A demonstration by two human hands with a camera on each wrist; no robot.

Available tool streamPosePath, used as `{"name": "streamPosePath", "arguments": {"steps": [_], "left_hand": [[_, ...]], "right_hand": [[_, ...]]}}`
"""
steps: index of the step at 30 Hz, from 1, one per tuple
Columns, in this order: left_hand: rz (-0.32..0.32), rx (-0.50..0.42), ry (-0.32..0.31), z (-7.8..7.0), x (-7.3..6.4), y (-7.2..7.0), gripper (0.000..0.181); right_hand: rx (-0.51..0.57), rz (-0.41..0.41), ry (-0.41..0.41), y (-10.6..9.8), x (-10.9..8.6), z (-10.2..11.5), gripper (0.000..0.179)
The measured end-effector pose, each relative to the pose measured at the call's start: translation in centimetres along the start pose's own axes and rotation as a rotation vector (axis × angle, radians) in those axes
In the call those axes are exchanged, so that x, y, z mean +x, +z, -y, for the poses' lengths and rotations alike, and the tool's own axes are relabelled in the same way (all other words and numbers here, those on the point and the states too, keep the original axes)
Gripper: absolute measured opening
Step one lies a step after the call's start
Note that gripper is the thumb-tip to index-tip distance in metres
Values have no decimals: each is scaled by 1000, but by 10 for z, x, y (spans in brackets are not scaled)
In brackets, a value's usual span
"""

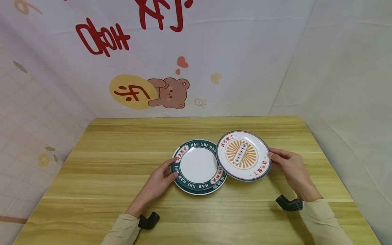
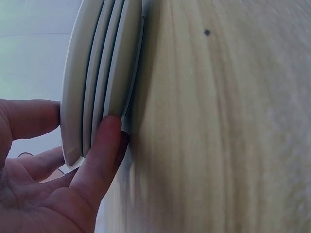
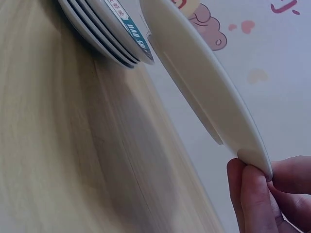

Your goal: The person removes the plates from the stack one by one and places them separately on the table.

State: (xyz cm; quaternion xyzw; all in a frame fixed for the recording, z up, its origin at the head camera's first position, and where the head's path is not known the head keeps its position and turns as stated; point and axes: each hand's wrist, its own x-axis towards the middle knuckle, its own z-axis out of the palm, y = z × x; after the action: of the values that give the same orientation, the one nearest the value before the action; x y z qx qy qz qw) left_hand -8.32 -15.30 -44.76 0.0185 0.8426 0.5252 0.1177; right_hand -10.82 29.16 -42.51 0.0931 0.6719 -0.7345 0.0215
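Note:
A stack of several plates (image 1: pixel 198 164) sits on the table, the top one with a dark green rim with white lettering and a plain white centre. My left hand (image 1: pixel 158 181) grips the stack's left edge. In the left wrist view its thumb and fingers hold the rims of the stacked plates (image 2: pixel 101 73). My right hand (image 1: pixel 288 167) pinches the right rim of a white plate (image 1: pixel 260 149) with an orange sunburst and red characters. That plate is raised off the table, its pale underside (image 3: pixel 204 87) showing in the right wrist view. From the head it overlaps the stack's right edge.
The wooden table (image 1: pixel 116 146) meets a white cloth backdrop (image 1: pixel 251 51) at its far edge, printed with a bear (image 1: pixel 171 93) and red characters. Cloth walls stand at both sides. A black wrist device (image 1: pixel 289 203) is on the right wrist, another (image 1: pixel 148 221) on the left.

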Motion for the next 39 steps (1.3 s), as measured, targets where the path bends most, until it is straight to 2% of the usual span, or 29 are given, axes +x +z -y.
{"name": "streamPosePath", "arguments": {"steps": [13, 32, 39], "left_hand": [[5, 0, -5, 1, 0, 0, 56], [5, 6, -9, 2, 1, 1, 55], [3, 18, -11, 2, 0, 1, 55]], "right_hand": [[40, -30, 9, -21, 7, 1, 14], [43, -86, 49, -49, 16, 1, 15], [33, -68, 34, -60, 21, 2, 14]]}}
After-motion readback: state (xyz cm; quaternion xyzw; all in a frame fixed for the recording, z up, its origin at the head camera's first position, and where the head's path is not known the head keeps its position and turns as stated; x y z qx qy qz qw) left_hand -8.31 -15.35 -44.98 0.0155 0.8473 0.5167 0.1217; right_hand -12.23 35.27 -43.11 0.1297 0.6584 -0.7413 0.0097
